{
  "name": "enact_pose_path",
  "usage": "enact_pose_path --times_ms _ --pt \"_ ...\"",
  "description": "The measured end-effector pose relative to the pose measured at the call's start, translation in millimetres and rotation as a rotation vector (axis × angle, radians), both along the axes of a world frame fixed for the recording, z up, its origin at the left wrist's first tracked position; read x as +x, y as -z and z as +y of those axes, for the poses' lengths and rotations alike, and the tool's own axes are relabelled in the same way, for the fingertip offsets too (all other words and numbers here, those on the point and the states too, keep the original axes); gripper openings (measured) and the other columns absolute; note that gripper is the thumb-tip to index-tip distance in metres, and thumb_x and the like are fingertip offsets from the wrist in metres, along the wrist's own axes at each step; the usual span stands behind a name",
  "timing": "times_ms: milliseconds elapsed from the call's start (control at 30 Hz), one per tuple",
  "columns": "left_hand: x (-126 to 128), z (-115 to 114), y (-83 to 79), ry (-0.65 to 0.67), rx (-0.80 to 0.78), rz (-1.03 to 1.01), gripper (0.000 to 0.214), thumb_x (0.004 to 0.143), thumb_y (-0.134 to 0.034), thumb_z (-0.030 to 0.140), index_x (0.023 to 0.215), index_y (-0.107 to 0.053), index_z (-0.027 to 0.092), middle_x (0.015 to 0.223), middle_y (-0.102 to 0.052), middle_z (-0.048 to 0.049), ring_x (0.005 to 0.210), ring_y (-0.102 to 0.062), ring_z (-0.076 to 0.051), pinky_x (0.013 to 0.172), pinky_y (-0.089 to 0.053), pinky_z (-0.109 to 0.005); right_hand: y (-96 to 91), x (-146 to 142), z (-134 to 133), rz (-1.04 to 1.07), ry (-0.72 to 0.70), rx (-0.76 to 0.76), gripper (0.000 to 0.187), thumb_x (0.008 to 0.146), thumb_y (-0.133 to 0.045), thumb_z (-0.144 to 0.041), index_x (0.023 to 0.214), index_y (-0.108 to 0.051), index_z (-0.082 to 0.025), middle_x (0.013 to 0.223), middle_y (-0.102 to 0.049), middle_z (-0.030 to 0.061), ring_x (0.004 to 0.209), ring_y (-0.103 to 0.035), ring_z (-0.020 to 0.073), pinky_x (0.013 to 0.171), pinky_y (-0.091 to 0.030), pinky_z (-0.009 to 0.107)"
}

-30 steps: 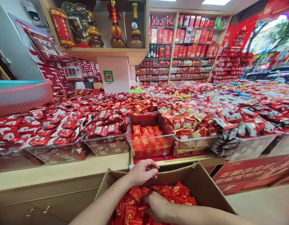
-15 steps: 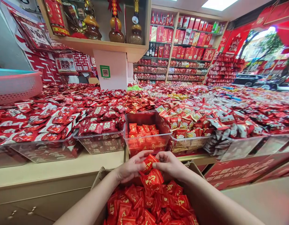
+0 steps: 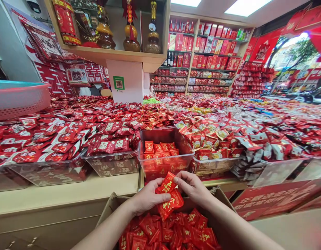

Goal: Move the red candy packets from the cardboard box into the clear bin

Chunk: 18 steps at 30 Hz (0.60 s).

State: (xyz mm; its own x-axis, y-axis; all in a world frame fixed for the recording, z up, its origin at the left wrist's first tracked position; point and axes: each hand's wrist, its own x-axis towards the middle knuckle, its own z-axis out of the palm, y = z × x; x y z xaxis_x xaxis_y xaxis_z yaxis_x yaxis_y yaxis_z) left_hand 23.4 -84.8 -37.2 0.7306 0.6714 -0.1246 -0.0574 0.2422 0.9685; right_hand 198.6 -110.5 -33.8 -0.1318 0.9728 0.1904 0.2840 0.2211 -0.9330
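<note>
In front of me, my left hand is closed on red candy packets with gold lettering. Its thumb presses on the lower candy packet, and the upper candy packet overlaps it from above. The fingertips of my right hand pinch the right edge of the upper packet. Below both hands, an open cardboard box holds a heap of the same red packets. Just beyond my hands stands a clear plastic bin with matching packets lined up in it, below its rim.
Clear bins of other wrapped sweets flank it: maroon packets on the left, durian packets on the right. A pink perforated basket sits at far left. A cabinet with bottles overhangs the display.
The left hand's fingers have closed in, with its thumb now over the lower packet. Both packets sit slightly lower in view and turn their fronts more towards me. The view has tilted up a little.
</note>
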Motion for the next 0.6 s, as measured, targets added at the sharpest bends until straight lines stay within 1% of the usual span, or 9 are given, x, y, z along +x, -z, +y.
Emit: enact_pose_path --times_ms 67,100,133,233,300,433,500,600 --pt "-0.6 1.2 2.7 -0.004 -0.009 0.02 0.044 0.063 -0.064 0.025 0.102 -0.049 0.014 0.092 -0.059 -0.0063 0.083 -0.054 -0.016 0.078 -0.04 -0.031 -0.4 -0.5 0.4 0.034 0.066 -0.005 0.031 0.076 -0.044 -0.044 0.063 -0.045 -0.015 0.049 -0.039 -0.0047 0.045 -0.034 0.0061 0.044 -0.029 0.019" --pt "-0.8 1.6 3.8 -0.004 -0.01 0.026 0.042 0.064 -0.064 0.026 0.101 -0.049 0.013 0.091 -0.059 -0.0063 0.084 -0.055 -0.017 0.079 -0.039 -0.032 -0.4 -1.1 0.7 0.062 0.075 -0.019 0.03 0.076 -0.045 -0.044 0.064 -0.045 -0.016 0.048 -0.039 -0.0051 0.044 -0.034 0.006 0.043 -0.029 0.019" --pt "-1.0 1.6 4.7 -0.004 -0.006 0.03 0.042 0.064 -0.064 0.027 0.101 -0.05 0.013 0.091 -0.06 -0.0062 0.085 -0.055 -0.017 0.08 -0.039 -0.032 -0.3 -1.7 0.9 0.092 0.059 -0.035 0.029 0.074 -0.047 -0.044 0.067 -0.045 -0.016 0.05 -0.041 -0.005 0.045 -0.035 0.006 0.044 -0.029 0.019" --pt "-0.6 0.7 4.8 0.012 0.019 0.038 0.041 0.065 -0.062 0.03 0.101 -0.052 0.013 0.091 -0.06 -0.0067 0.088 -0.054 -0.018 0.082 -0.038 -0.033 0.5 -4.2 0.7 0.142 -0.052 -0.076 0.028 0.069 -0.055 -0.041 0.072 -0.048 -0.015 0.061 -0.048 -0.0026 0.053 -0.042 0.0073 0.05 -0.035 0.019" --pt "0.4 -0.3 3.3 0.02 0.04 0.04 0.041 0.066 -0.061 0.033 0.101 -0.053 0.012 0.092 -0.06 -0.0072 0.09 -0.053 -0.019 0.082 -0.038 -0.032 1.3 -5.3 0.0 0.147 -0.087 -0.102 0.028 0.067 -0.057 -0.041 0.069 -0.051 -0.014 0.061 -0.049 -0.0022 0.054 -0.042 0.0073 0.05 -0.035 0.019" --pt "2.9 -0.8 -1.3 0.075 0.099 0.013 0.039 0.068 -0.058 0.035 0.099 -0.056 0.011 0.092 -0.06 -0.0073 0.088 -0.053 -0.018 0.082 -0.037 -0.03 1.8 -5.3 -1.0 0.259 -0.038 -0.23 0.029 0.067 -0.057 -0.041 0.067 -0.051 -0.012 0.052 -0.047 -0.0035 0.045 -0.039 0.0049 0.041 -0.026 0.017" --pt "3.6 -0.6 -3.1 0.101 0.133 0.012 0.037 0.069 -0.057 0.034 0.098 -0.056 0.011 0.091 -0.06 -0.007 0.087 -0.052 -0.017 0.08 -0.037 -0.029 2.0 -5.0 -0.7 0.32 -0.015 -0.275 0.03 0.064 -0.059 -0.041 0.067 -0.05 -0.012 0.053 -0.05 -0.003 0.045 -0.04 0.0047 0.04 -0.026 0.017" --pt "3.2 -0.2 -3.8 0.112 0.155 0.051 0.038 0.068 -0.058 0.034 0.098 -0.056 0.012 0.088 -0.06 -0.0054 0.084 -0.051 -0.016 0.076 -0.038 -0.026 3.0 -5.1 0.8 0.37 0.029 -0.29 0.032 0.061 -0.062 -0.041 0.068 -0.048 -0.013 0.054 -0.051 -0.0034 0.044 -0.042 0.0046 0.04 -0.027 0.016"
